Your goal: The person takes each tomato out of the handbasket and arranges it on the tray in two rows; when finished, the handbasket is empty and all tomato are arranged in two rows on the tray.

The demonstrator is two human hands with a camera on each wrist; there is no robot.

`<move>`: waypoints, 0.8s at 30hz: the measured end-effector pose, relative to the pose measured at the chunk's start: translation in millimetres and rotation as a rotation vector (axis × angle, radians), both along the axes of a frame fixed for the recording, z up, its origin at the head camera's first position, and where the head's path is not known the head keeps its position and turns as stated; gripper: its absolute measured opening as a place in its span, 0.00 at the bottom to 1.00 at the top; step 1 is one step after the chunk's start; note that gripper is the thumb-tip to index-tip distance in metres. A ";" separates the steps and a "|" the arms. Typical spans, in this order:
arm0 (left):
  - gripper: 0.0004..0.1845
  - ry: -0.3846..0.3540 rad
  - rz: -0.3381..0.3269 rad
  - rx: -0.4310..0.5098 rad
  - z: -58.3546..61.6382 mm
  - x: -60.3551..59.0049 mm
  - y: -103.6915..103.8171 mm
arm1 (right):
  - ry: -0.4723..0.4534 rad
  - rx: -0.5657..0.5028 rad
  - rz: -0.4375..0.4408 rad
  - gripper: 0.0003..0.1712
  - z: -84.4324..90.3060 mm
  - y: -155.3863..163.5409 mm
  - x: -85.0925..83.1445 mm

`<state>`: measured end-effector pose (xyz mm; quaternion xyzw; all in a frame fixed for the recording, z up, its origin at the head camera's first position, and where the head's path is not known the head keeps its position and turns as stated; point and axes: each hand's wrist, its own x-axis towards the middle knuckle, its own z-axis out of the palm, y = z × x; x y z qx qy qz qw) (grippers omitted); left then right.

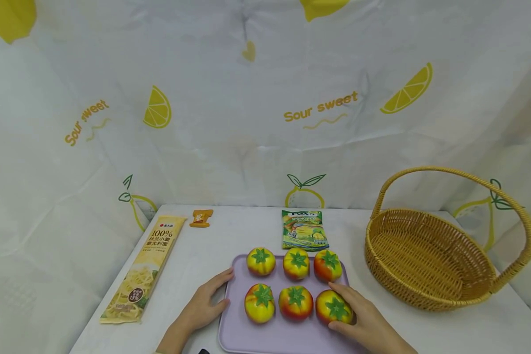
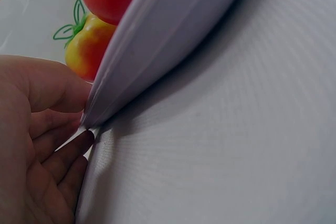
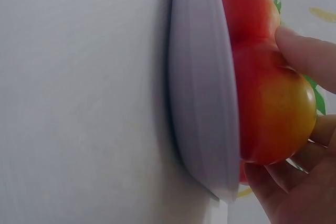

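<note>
A light purple tray (image 1: pixel 287 339) holds several red-and-yellow tomatoes with green star-shaped tops, set in two rows. My right hand (image 1: pixel 366 317) curves round the front right tomato (image 1: pixel 329 301), thumb on one side and fingers on the other. The right wrist view shows this tomato (image 3: pixel 273 111) beside the tray's raised wall (image 3: pixel 202 87), a second one close against it. At the tray's left edge, my left hand (image 1: pixel 203 302) touches the rim with thumb and fingers spread along it. In the left wrist view the fingertips lie at the tray's wall (image 2: pixel 152 40).
A wicker basket (image 1: pixel 376 265) with a tall handle stands to the right of the tray. Behind the tray lies a green soup packet (image 1: pixel 304 231). A pasta packet (image 1: pixel 143 270) and a small orange-brown wrapped snack (image 1: pixel 201 218) lie on the left. A printed curtain (image 1: pixel 230 162) hangs behind the table.
</note>
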<state>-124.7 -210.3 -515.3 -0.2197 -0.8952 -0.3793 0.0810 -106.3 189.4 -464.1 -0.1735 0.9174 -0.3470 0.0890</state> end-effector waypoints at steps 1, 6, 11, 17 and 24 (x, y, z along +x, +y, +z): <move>0.30 0.004 -0.001 0.000 -0.2 0.0 -0.1 | 0.000 0.001 0.001 0.48 0.3 -0.2 0.0; 0.30 0.033 -0.010 -0.001 -1.2 -0.7 -0.3 | -0.025 0.004 -0.011 0.49 1.7 0.0 1.3; 0.29 0.052 -0.016 -0.007 -2.2 -0.9 -1.0 | -0.004 0.006 0.011 0.49 5.0 2.0 3.8; 0.29 0.052 -0.019 -0.005 -3.4 -2.2 -1.9 | 0.040 -0.007 0.012 0.49 12.1 10.7 5.4; 0.28 0.061 -0.023 -0.002 -4.3 -5.1 -2.2 | 0.309 0.020 -0.057 0.39 17.2 31.6 4.8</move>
